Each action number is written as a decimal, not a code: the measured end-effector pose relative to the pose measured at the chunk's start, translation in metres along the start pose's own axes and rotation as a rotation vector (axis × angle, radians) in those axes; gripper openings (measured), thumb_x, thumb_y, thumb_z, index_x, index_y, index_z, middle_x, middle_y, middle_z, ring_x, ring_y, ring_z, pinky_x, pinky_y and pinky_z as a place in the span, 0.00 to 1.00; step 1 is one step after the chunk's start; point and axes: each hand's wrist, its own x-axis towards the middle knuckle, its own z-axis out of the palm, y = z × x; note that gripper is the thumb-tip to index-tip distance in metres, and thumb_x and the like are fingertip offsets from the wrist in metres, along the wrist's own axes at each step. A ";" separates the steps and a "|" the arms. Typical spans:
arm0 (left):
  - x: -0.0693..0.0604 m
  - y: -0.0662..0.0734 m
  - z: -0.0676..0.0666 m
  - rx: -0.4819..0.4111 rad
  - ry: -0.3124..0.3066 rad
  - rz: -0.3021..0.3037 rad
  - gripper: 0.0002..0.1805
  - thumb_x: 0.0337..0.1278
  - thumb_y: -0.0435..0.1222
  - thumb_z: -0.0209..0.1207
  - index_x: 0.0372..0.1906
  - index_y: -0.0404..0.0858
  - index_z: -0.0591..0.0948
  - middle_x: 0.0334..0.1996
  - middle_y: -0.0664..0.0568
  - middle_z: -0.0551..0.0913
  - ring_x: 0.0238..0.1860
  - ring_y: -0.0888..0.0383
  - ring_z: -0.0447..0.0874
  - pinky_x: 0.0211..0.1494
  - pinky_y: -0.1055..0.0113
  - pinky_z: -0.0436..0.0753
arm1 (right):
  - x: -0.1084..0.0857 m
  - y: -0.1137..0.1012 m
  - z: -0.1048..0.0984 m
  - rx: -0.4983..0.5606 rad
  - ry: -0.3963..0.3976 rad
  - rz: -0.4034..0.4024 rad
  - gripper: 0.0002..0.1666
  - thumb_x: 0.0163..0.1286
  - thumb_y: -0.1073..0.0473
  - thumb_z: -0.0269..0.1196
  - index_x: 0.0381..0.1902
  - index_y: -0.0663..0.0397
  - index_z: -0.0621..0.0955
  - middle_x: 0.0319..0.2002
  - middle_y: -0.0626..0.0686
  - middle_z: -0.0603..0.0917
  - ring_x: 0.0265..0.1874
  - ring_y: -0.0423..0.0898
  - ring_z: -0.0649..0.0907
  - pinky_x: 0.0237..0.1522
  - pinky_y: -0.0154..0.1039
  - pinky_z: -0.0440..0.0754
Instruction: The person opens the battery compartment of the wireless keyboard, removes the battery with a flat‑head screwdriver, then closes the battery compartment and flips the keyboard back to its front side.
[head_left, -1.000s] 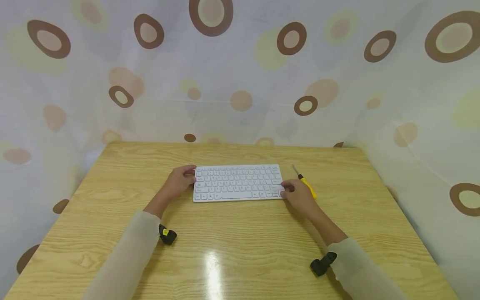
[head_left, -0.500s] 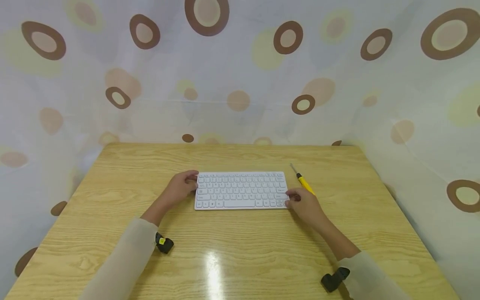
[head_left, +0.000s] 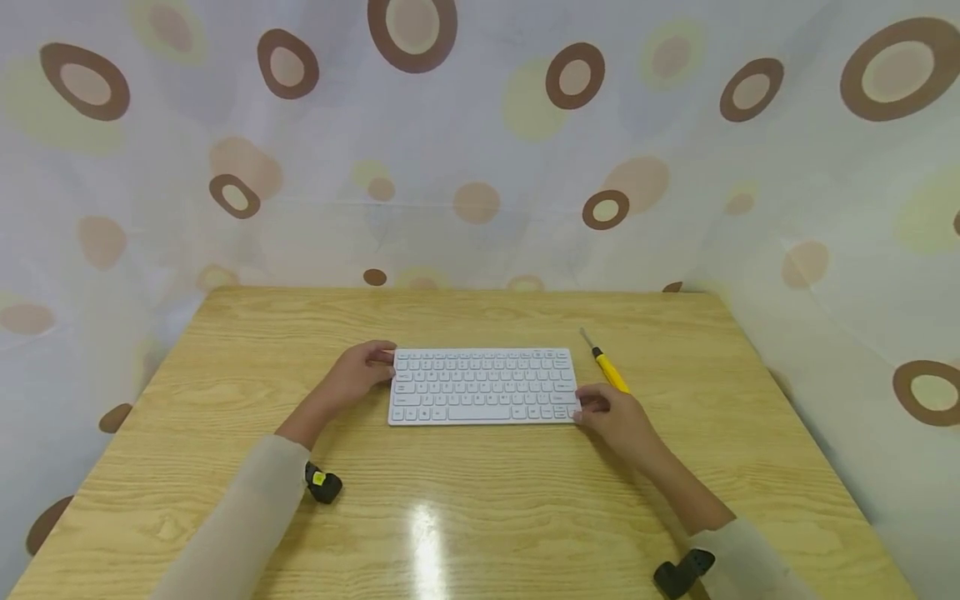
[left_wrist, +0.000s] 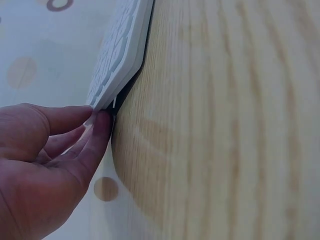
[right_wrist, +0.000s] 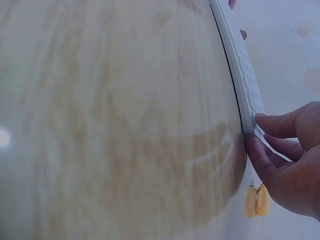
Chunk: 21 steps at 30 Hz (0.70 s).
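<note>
On table (head_left: 525, 483), white keyboard (head_left: 483, 387), hands (head_left: 352, 375) (head_left: 618, 423) pinching both ends

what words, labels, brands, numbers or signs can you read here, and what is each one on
No text can be read with certainty.
White compact keyboard: key markings, too small and blurred to read.
Yellow patch on the left wrist's black camera: any print is too small.
Yellow-handled screwdriver: no lettering can be made out.

Both arms (head_left: 262, 483) reach forward, fingers (left_wrist: 100, 134) pinching.
</note>
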 end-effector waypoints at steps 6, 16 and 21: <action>0.004 0.001 -0.001 -0.017 -0.016 0.010 0.26 0.72 0.31 0.53 0.71 0.29 0.68 0.59 0.35 0.80 0.59 0.43 0.81 0.65 0.51 0.77 | 0.000 0.000 0.001 -0.002 0.001 -0.025 0.24 0.66 0.65 0.69 0.59 0.64 0.79 0.47 0.58 0.84 0.44 0.49 0.81 0.48 0.39 0.81; 0.001 0.004 -0.002 -0.047 -0.002 -0.007 0.26 0.73 0.32 0.53 0.72 0.31 0.68 0.62 0.36 0.78 0.62 0.43 0.79 0.67 0.50 0.75 | 0.000 -0.002 0.002 -0.049 0.007 -0.029 0.24 0.66 0.64 0.69 0.59 0.63 0.79 0.48 0.58 0.83 0.44 0.49 0.81 0.50 0.43 0.80; -0.005 0.012 -0.009 -0.102 0.015 -0.004 0.27 0.72 0.34 0.54 0.72 0.33 0.69 0.63 0.37 0.75 0.63 0.44 0.77 0.68 0.51 0.75 | 0.001 -0.005 0.002 -0.062 0.004 -0.035 0.24 0.66 0.64 0.68 0.59 0.62 0.79 0.52 0.60 0.83 0.45 0.49 0.82 0.52 0.47 0.81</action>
